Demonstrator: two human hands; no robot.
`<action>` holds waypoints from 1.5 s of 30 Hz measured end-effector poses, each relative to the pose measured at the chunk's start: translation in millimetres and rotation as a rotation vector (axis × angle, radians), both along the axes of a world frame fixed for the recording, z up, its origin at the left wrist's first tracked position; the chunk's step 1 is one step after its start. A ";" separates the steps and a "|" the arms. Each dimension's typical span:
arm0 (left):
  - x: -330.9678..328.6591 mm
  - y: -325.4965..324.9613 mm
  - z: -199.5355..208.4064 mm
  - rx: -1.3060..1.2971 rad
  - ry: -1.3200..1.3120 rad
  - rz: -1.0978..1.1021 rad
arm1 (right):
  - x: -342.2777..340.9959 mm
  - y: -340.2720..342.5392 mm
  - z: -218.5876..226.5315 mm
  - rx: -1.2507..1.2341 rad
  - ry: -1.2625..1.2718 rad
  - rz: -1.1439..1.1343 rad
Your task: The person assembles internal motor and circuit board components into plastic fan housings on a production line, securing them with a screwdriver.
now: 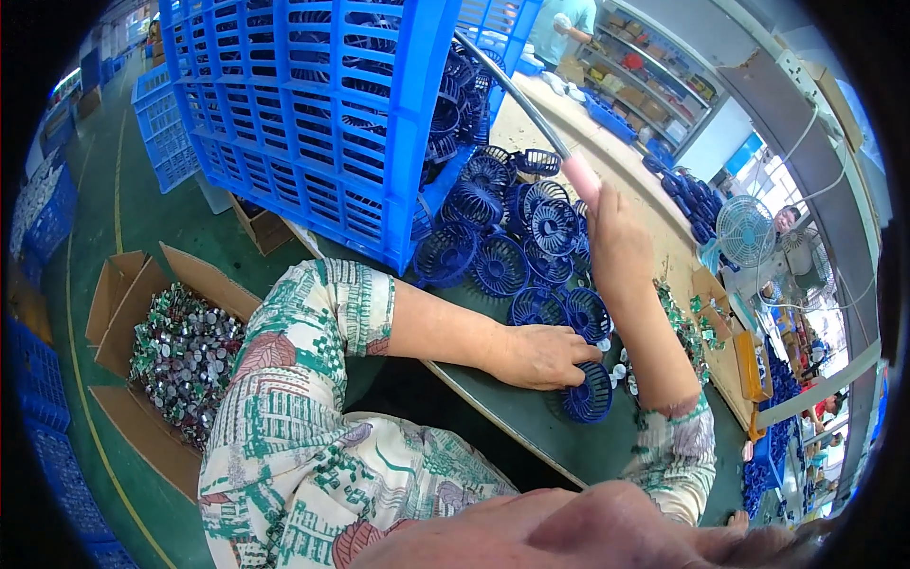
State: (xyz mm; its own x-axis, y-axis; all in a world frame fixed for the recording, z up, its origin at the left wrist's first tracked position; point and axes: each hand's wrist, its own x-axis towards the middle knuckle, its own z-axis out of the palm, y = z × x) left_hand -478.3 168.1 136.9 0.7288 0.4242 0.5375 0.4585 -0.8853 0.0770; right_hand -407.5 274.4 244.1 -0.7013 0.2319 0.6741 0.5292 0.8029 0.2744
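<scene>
My right hand [618, 242] is closed around the pink handle [582, 178] of a long metal rod [517, 93]. The rod slants up and away, with its far end by the tilted blue crate. Lower down, over the dark green tabletop, my left hand [542, 357] curls its fingers onto the edge of a dark blue round fan cover [589, 394]; its fingertips are partly hidden. Just beyond that hand lies a heap of similar slatted fan covers [500, 266], spilling from the crate's mouth.
The large blue crate [284, 104] leans at the table's left side. On the floor, a cardboard box [121, 353] holds small silver and green parts. More small green parts [684, 332] lie right of my right forearm. A fan [745, 230] and another person [561, 28] are farther off.
</scene>
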 end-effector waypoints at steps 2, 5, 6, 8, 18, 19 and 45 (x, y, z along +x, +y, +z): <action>2.5 -2.3 0.1 -0.033 0.004 -0.022 | 29.2 -1.8 -10.8 0.007 -0.008 0.009; 7.9 -6.6 6.9 -0.079 0.113 -0.022 | 85.6 -6.0 -30.9 -0.032 0.018 -0.057; 5.1 -8.0 4.7 -0.088 0.111 -0.007 | 96.5 -6.3 -39.7 -0.040 0.004 -0.070; 5.1 -10.0 2.2 -0.041 0.139 0.016 | 123.4 -18.1 -42.0 -0.068 -0.024 -0.132; 43.2 -53.5 -10.5 0.131 0.113 -0.359 | 233.9 -62.7 -61.4 -0.100 -0.041 -0.286; 50.6 -56.9 -12.7 0.142 0.127 -0.387 | 243.4 -68.9 -60.6 -0.092 -0.028 -0.305; 43.8 -21.0 -19.1 -0.200 -0.091 -0.156 | 258.0 161.4 15.5 -0.237 -0.166 -0.546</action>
State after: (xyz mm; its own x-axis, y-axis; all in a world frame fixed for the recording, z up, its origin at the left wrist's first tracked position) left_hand -434.5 147.0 117.8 0.7462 0.4145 0.5209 0.3005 -0.9080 0.2920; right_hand -149.5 435.8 259.5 -0.5304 0.7171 0.4520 0.8464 0.4776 0.2355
